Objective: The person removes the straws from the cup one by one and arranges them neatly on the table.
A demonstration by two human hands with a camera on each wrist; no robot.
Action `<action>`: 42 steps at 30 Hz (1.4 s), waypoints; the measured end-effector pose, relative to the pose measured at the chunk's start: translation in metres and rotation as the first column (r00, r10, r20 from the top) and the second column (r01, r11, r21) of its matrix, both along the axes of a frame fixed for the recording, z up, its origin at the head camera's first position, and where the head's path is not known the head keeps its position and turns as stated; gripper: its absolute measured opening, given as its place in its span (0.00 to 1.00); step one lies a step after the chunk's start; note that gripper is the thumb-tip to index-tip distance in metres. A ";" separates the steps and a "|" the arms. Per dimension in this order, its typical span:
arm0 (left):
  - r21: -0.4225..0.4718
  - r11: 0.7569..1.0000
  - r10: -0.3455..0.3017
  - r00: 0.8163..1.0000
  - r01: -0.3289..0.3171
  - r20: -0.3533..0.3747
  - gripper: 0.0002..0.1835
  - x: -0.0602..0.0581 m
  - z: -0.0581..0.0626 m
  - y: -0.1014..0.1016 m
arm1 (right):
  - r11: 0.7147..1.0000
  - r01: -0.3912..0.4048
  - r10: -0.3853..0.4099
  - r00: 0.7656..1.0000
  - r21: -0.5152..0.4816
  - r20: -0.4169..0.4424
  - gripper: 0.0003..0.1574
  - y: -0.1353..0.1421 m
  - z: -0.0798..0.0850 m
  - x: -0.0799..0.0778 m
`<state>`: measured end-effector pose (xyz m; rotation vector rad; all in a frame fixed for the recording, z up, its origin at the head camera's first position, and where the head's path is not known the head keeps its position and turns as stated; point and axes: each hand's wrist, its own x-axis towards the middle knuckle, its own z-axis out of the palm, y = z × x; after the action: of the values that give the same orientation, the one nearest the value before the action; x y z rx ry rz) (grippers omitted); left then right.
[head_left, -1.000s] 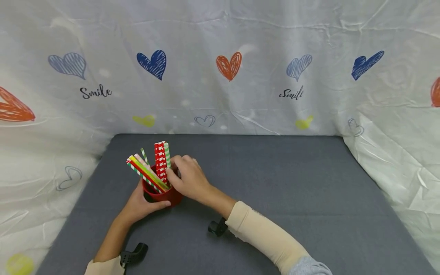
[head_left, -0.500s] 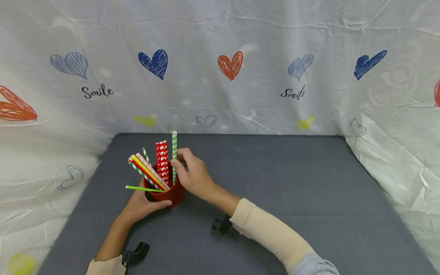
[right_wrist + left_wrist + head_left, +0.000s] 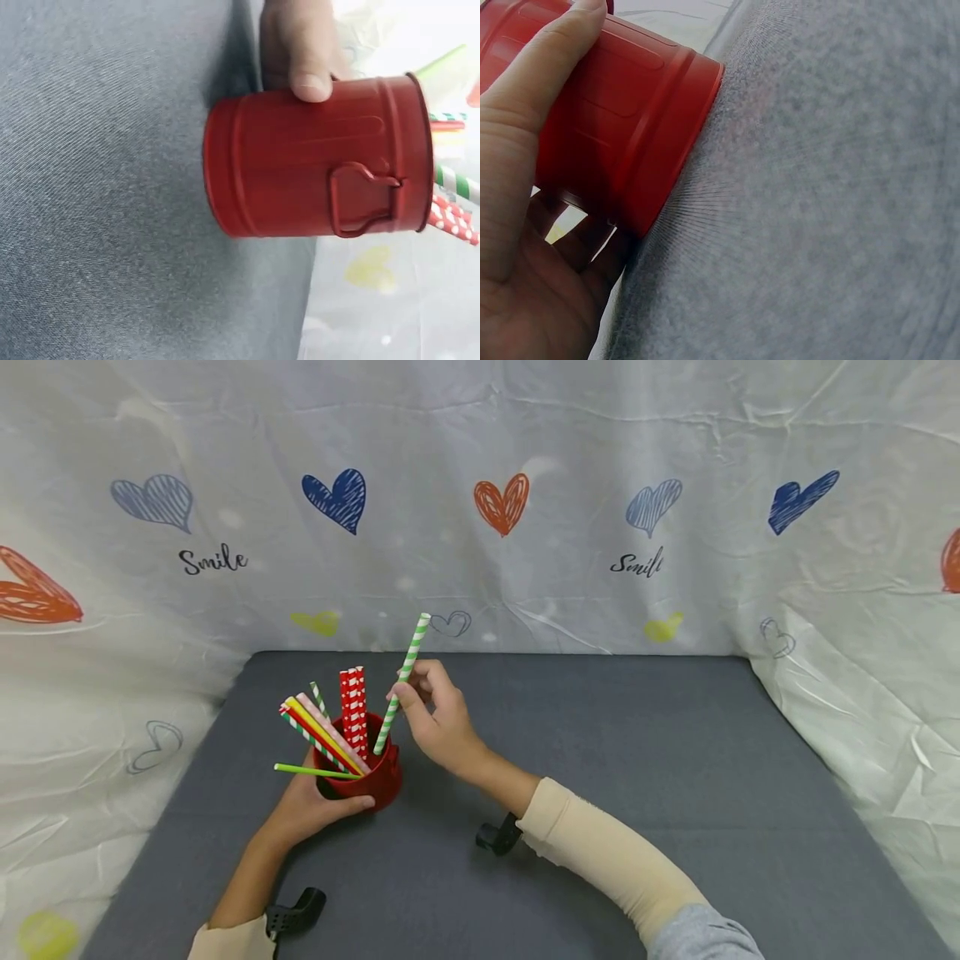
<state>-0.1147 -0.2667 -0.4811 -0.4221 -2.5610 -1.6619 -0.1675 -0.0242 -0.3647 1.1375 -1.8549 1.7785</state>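
Observation:
A red metal pail (image 3: 386,783) with a small side handle (image 3: 364,199) stands on the table. My left hand (image 3: 315,814) grips it from the left, thumb across the near side and fingers behind. In the left wrist view the thumb lies along the pail wall (image 3: 630,105). Between thumb and fingers, my right hand (image 3: 446,727) pinches a green-and-white striped paper straw (image 3: 410,662), tilted to the right. Its lower end shows over the pail's mouth. Inside the pail lean red dotted straws (image 3: 353,710), a yellow straw (image 3: 321,724) and others. One plain green straw (image 3: 311,771) lies across the rim, pointing left.
Grey cloth covers the table (image 3: 600,743), whose far edge meets a white curtain (image 3: 555,552) printed with hearts. Black wrist-camera mounts (image 3: 298,912) hang at both wrists, above the cloth.
My right hand has drawn the striped straw up and to the right, tilting it. The plain green straw came to lie across the rim. The left hand stays at the pail.

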 end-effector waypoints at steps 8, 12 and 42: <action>0.021 1.000 -0.008 1.000 0.008 0.003 0.57 0.000 -0.004 -0.002 | 0.986 0.006 0.025 0.983 -0.166 0.184 0.07 0.006 0.004 -0.005; 0.001 1.000 0.006 1.000 -0.006 0.009 0.57 0.000 -0.003 -0.002 | 0.978 0.014 0.045 0.961 -0.210 0.273 0.08 0.009 0.002 -0.009; 0.024 1.000 -0.006 1.000 0.006 -0.008 0.54 0.001 -0.003 -0.002 | 0.944 0.246 -0.330 0.686 0.220 0.648 0.15 0.047 -0.072 -0.075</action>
<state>-0.1132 -0.2688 -0.4840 -0.4336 -2.5341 -1.6881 -0.2422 0.0232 -0.4370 0.1453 -2.3891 2.0674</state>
